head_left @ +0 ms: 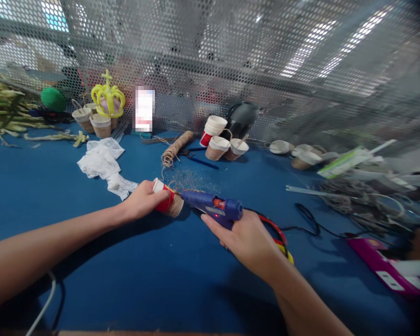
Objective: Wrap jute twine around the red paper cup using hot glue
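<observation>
My left hand (144, 199) is closed around a small red and white paper cup (165, 203), tilted on its side above the blue table. Twine is wound around the cup's lower end. In my right hand (248, 238) is a blue hot glue gun (212, 205) with a small red light lit. Its nozzle meets or nearly meets the cup's side beside the twine; exact contact I cannot tell. A strand runs from the cup toward a roll of twine (177, 148) lying farther back.
White lace cloth (101, 158) lies left of the roll, blue-handled pliers (203, 162) to its right. Twine-wrapped cups (217, 148) stand by the mesh panel (196, 70). A yellow crown (108, 95) is back left. On the right are grey cords (350, 196) and a purple power strip (378, 261).
</observation>
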`<action>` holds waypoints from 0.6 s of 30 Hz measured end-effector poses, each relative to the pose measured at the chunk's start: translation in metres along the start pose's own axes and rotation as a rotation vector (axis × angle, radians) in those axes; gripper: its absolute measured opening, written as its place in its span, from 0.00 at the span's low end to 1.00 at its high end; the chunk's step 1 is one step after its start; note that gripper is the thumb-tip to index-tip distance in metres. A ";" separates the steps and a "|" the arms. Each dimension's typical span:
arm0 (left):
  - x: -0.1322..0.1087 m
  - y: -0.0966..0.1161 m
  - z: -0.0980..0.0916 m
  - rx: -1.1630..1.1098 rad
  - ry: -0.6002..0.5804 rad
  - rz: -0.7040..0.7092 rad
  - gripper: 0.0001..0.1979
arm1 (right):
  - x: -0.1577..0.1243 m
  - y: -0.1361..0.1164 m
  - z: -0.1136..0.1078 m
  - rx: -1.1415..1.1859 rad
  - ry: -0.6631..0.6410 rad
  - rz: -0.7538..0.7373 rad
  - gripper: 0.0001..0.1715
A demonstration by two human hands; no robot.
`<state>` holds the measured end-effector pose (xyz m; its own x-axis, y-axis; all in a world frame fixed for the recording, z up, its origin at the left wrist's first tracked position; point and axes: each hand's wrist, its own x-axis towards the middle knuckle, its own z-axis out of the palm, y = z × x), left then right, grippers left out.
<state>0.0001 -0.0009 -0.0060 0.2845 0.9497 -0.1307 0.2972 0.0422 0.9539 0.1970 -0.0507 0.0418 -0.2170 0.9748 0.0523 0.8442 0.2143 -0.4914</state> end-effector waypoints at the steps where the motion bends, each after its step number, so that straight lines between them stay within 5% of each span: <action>1: 0.000 0.000 0.000 -0.001 -0.002 0.002 0.08 | 0.000 0.000 0.000 -0.005 0.001 -0.001 0.10; 18: 0.004 0.000 0.002 -0.114 0.020 -0.016 0.11 | -0.007 -0.005 -0.001 -0.051 -0.016 -0.089 0.09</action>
<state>0.0026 0.0020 -0.0069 0.2615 0.9547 -0.1419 0.1958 0.0915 0.9764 0.1950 -0.0588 0.0444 -0.2994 0.9508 0.0797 0.8450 0.3030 -0.4407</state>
